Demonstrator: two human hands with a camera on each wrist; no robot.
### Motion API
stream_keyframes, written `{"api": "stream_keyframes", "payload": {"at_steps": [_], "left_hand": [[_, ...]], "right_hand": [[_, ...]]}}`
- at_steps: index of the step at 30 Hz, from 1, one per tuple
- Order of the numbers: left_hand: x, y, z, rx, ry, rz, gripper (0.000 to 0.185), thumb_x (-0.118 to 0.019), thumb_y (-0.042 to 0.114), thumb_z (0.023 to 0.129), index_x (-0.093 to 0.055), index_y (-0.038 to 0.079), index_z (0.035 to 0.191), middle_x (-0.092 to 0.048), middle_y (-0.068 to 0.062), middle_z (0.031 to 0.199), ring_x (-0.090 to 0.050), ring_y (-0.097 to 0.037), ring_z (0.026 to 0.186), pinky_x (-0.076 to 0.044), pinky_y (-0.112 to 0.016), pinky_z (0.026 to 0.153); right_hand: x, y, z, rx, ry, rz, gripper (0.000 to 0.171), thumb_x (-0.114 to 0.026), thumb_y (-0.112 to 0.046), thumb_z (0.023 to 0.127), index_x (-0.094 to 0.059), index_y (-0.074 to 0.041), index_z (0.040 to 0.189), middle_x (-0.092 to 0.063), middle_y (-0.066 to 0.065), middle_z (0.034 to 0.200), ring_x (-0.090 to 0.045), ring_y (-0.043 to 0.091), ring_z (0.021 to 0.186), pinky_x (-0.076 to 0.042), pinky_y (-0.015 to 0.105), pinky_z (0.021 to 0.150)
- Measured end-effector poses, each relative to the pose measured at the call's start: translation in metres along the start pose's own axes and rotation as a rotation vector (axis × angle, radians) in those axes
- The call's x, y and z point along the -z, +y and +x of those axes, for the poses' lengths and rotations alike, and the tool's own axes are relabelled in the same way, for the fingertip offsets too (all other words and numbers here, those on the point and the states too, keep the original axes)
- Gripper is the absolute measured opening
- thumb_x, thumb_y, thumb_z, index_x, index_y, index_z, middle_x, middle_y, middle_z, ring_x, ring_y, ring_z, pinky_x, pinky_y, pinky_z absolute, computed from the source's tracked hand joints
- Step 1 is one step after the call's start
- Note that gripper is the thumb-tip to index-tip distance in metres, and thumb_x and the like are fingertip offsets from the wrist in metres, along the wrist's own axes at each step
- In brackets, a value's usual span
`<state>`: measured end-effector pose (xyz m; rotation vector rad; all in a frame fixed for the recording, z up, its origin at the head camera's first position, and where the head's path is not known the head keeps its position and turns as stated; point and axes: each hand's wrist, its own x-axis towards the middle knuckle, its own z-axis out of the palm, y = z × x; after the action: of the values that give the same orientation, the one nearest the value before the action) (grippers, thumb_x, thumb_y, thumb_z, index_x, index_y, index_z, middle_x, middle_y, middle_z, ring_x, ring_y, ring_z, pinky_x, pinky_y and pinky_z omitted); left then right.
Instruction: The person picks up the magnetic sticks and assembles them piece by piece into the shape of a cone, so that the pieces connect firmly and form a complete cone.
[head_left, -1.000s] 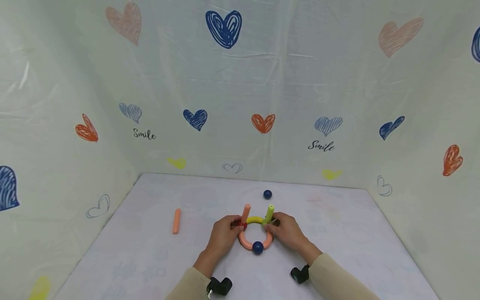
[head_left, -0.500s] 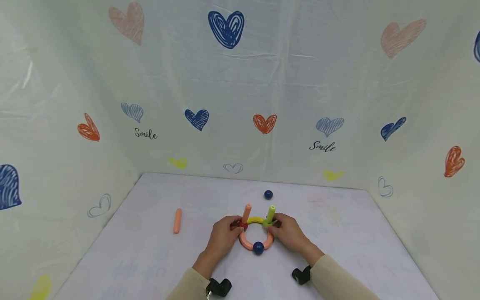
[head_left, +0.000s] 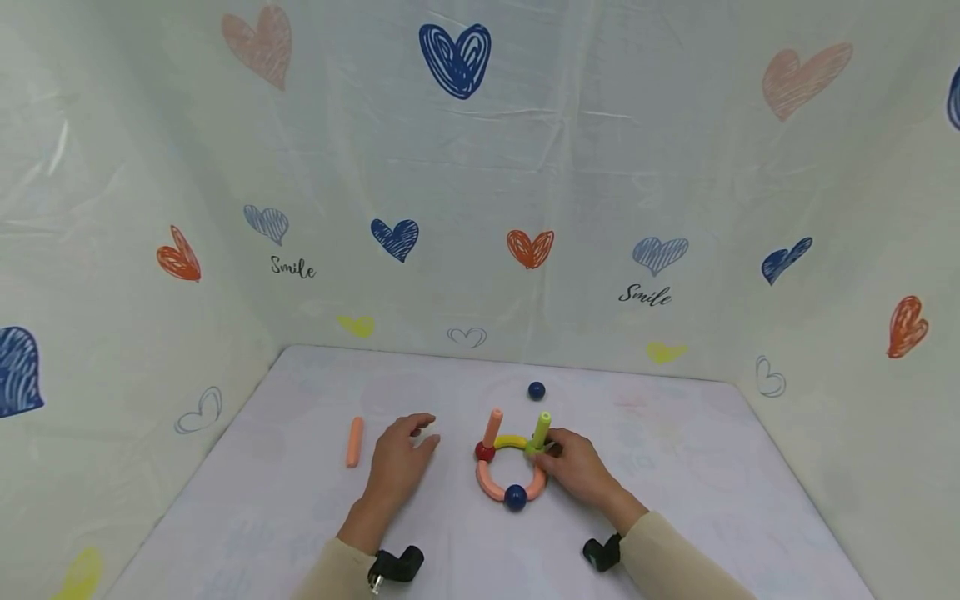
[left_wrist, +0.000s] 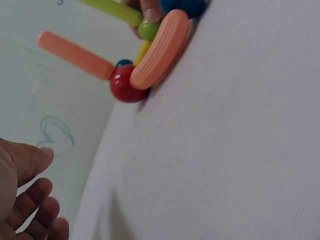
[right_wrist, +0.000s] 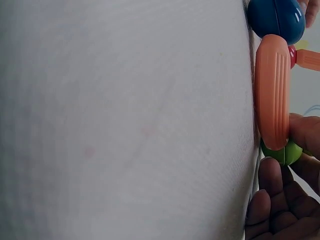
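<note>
My left hand (head_left: 397, 458) has let go of the red ball and drawn away to the left since half a second ago; my right hand (head_left: 573, 467) has stayed where it was. The left hand now rests on the white table (head_left: 675, 467) with its fingers relaxed and spread, holding nothing, between the toy ring (head_left: 512, 468) and the loose orange stick (head_left: 354, 442), apart from both.

Nearest me in the ring sits a dark blue ball (head_left: 515, 497), joined on either side to curved orange pieces (head_left: 489, 482). On the ring's left is the red ball (head_left: 484, 452), with an orange stick (head_left: 492, 427) rising from it at a slight tilt. On the right is the green ball (right_wrist: 282, 152), and my right hand's fingers curl round it and pinch it; the right wrist view shows the thumb and fingertips touching that ball just where the orange curve ends. A light green stick (head_left: 540, 429) stands up from it. A yellow curved piece (head_left: 511, 440) closes the far side of the ring between the red and green balls.

Farther back, a second dark blue ball (head_left: 536, 390) lies alone on the table. Behind it hangs the heart-printed backdrop (head_left: 480, 167).
</note>
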<state>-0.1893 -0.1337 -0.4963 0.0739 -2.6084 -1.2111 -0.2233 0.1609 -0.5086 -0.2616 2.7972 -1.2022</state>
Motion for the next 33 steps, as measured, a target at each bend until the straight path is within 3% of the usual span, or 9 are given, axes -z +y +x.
{"api": "stream_keyframes", "payload": {"at_steps": [6,13,17,22,33], "left_hand": [[0.04,-0.021,0.013,0.093,0.05,-0.023,0.037,-0.074,0.019,0.098,-0.07,0.008,0.133,-0.07,-0.013,0.13,-0.062,-0.032,0.121,-0.053,-0.051,0.095],[0.066,-0.047,0.016,0.181,0.103,-0.04,0.041,-0.071,0.017,0.099,-0.066,0.004,0.137,-0.064,-0.022,0.137,-0.056,-0.041,0.129,-0.046,-0.059,0.105],[0.071,-0.058,0.015,0.21,0.076,-0.027,0.044,-0.069,0.018,0.1,-0.063,0.002,0.14,-0.061,-0.025,0.141,-0.054,-0.042,0.131,-0.044,-0.06,0.107],[0.071,-0.066,0.015,0.228,0.044,0.003,0.046,-0.068,0.017,0.099,-0.06,0.0,0.141,-0.062,-0.025,0.137,-0.055,-0.039,0.122,-0.045,-0.055,0.101],[0.067,-0.069,0.016,0.239,0.017,0.039,0.044,-0.069,0.013,0.098,-0.061,0.002,0.14,-0.067,-0.02,0.128,-0.061,-0.033,0.114,-0.051,-0.042,0.087]], "right_hand": [[0.0,-0.001,-0.001,-0.007,-0.005,-0.001,0.028,-0.08,-0.021,0.093,-0.073,-0.007,0.117,-0.068,-0.001,0.094,-0.058,0.014,0.083,-0.051,0.029,0.072],[0.001,0.0,-0.001,0.004,-0.003,0.003,0.029,-0.08,-0.021,0.093,-0.073,-0.007,0.118,-0.069,-0.001,0.096,-0.059,0.013,0.084,-0.052,0.028,0.073],[0.001,0.0,0.0,0.005,-0.004,0.005,0.03,-0.08,-0.021,0.093,-0.073,-0.007,0.119,-0.069,-0.001,0.096,-0.059,0.013,0.084,-0.053,0.028,0.074],[0.001,-0.001,0.0,-0.005,-0.01,0.009,0.031,-0.081,-0.021,0.093,-0.073,-0.007,0.12,-0.069,-0.001,0.095,-0.059,0.013,0.084,-0.053,0.028,0.073],[0.0,0.0,0.0,-0.005,-0.003,0.003,0.031,-0.081,-0.021,0.093,-0.073,-0.007,0.119,-0.069,-0.001,0.095,-0.059,0.013,0.084,-0.054,0.029,0.075]]}}
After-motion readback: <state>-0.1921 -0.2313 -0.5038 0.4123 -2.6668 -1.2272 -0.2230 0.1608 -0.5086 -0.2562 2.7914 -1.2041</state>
